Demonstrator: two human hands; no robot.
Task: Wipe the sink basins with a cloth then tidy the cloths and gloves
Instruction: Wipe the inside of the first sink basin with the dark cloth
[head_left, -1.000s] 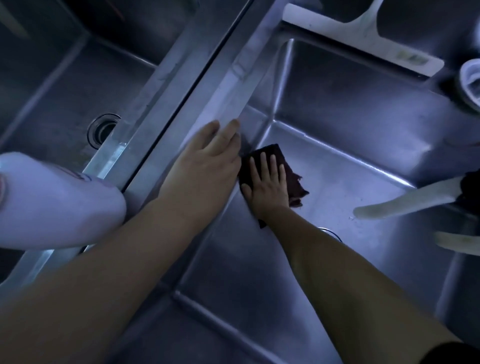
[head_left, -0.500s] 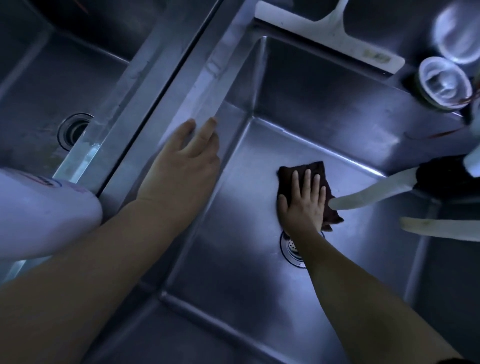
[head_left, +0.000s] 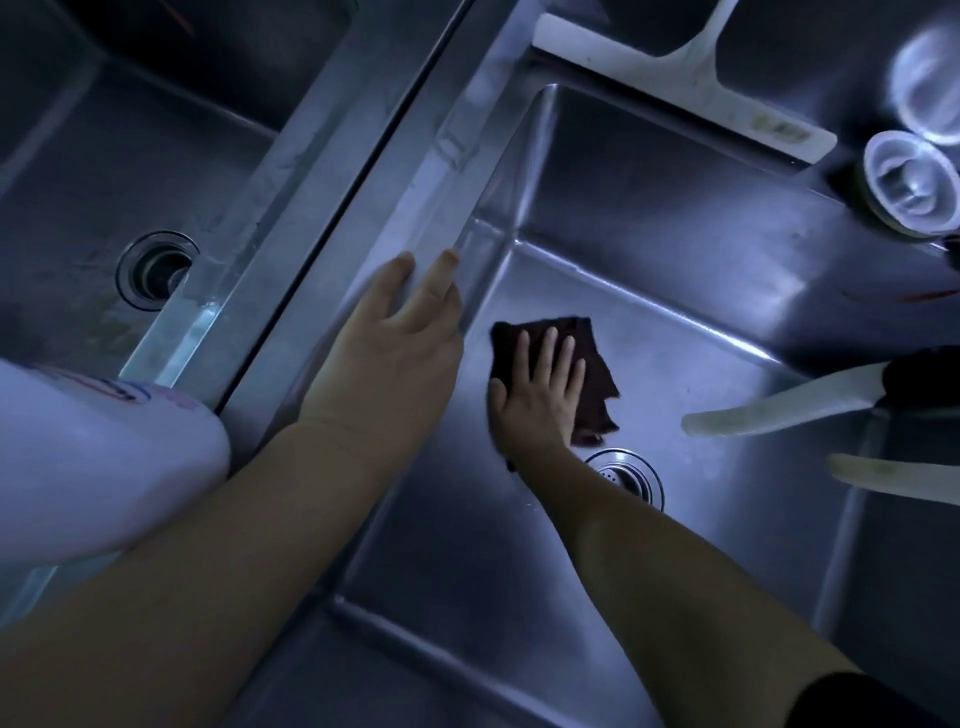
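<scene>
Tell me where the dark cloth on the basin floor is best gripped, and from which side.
Probably the free corner of the cloth, beside the drain. That edge looks crumpled and sticks out past the right hand, which presses the rest flat with straight fingers. Come from above and pinch the folds; the flat part gives little to hold.

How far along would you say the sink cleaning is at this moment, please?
Nothing looks finished yet. In hand: the right hand presses a dark maroon cloth flat on the floor of the right steel basin, beside its round drain, while the left hand rests on the steel divider. Left: whether the left steel basin has been wiped cannot be told; tidying the cloth remains. No gloves can be made out.
</scene>
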